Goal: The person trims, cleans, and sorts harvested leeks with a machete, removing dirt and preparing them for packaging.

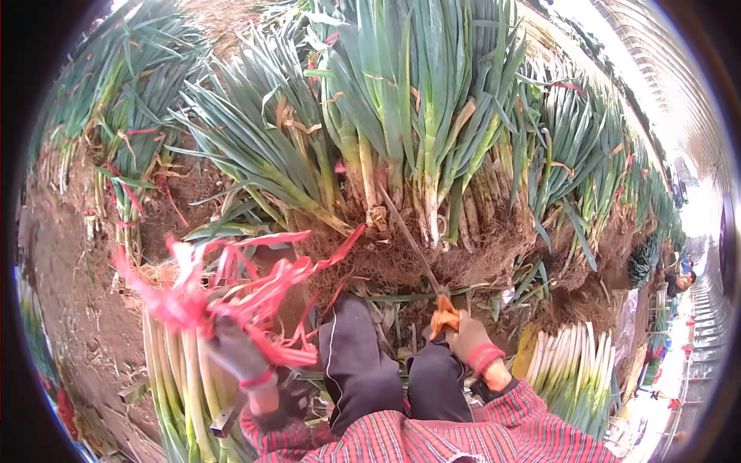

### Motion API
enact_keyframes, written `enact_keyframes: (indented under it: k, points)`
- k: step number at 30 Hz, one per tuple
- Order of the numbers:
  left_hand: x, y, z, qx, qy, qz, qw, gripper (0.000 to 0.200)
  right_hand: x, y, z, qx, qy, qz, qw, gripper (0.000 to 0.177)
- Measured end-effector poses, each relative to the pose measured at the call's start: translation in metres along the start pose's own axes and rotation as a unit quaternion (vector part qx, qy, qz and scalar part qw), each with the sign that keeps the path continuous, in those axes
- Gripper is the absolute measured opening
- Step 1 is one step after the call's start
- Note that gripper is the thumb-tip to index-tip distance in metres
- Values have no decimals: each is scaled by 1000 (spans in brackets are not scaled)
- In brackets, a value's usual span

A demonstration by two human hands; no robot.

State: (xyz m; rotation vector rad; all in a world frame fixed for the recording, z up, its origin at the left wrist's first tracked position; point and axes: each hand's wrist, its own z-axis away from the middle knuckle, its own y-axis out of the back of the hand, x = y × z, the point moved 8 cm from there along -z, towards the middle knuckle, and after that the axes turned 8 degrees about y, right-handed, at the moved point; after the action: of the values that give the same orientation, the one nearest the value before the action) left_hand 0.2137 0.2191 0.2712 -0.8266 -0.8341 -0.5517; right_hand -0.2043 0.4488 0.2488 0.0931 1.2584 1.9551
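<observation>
My left hand, in a greyish glove, is closed on a loose bunch of red plastic strips, which fan out over pale stalks at the lower left. Gloved too, my right hand grips the orange-wrapped handle of a long thin blade. The blade points up and away, its tip in front of the roots of a large standing bunch of green onions. The fingers of my left hand are partly blurred.
More green onion bunches stand at the left and right. Trimmed white stalks lie at my lower right, others at my lower left. Bare soil shows at the left. A person is far off at the right.
</observation>
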Motion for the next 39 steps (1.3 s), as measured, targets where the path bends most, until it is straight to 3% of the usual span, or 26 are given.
enact_keyframes:
  k: [1, 2, 3, 6, 9, 11, 13, 14, 17, 18, 21, 22, 25, 29, 30, 34, 37, 38, 39]
  points:
    - [-16, -28, 4, -2, 74, 95, 993, 23, 8, -3, 9, -1, -13, -9, 1000, 39]
    - [-18, -49, -3, -58, 10, -111, 992, 22, 9, -1, 17, 11, -10, -12, 1000, 37]
    - [-33, -67, -8, -111, -53, -315, 941, 21, 7, 6, 22, 38, -5, -31, 999, 36]
    - [-95, -123, -39, -156, -31, -331, 930, 19, 7, 23, 29, 80, -3, -82, 993, 30]
    - [-162, -188, -66, -219, -30, -409, 885, 24, 1, 29, 26, 115, 85, -166, 976, 32]
    - [-163, -233, -49, -203, -38, -504, 839, 31, -1, 29, 26, 119, 94, -203, 967, 31]
    - [-182, -250, -72, -151, -21, -490, 859, 30, -7, 33, 20, 124, 103, -197, 967, 31]
    - [-187, -259, -82, -174, -39, -496, 850, 42, -15, 41, 22, 131, 101, -182, 969, 30]
    - [-206, -292, -99, -177, -43, -651, 737, 58, 4, 33, 17, 121, 88, -242, 959, 33]
    - [-229, -297, -113, -216, -46, -679, 700, 70, -1, 39, 15, 115, 83, -212, 967, 34]
    - [-294, -305, -147, -318, -53, -722, 612, 63, -7, 47, 5, 121, 93, -230, 961, 35]
    - [-295, -303, -149, -302, -29, -728, 616, 55, -9, 47, 2, 124, 96, -251, 955, 35]
    - [-290, -306, -149, -311, -53, -769, 555, 47, -2, 42, -5, 116, 104, -215, 964, 37]
    - [-289, -299, -135, -292, -102, -867, 390, 31, -10, 48, -9, 111, 93, -201, 969, 36]
    - [-287, -294, -134, -279, -86, -877, 382, 29, -11, 48, -9, 113, 93, -199, 969, 36]
    - [-292, -288, -134, -287, -64, -881, 371, 29, -12, 49, -7, 123, 80, -203, 968, 33]
    - [-297, -279, -158, -308, -16, -789, 531, 32, -3, 45, -6, 129, 84, -220, 963, 32]
    - [-291, -271, -168, -312, 65, -698, 641, 38, 0, 43, -6, 132, 83, -236, 959, 33]
    - [-307, -265, -195, -375, 99, -557, 734, 45, 3, 41, -6, 137, 80, -253, 954, 33]
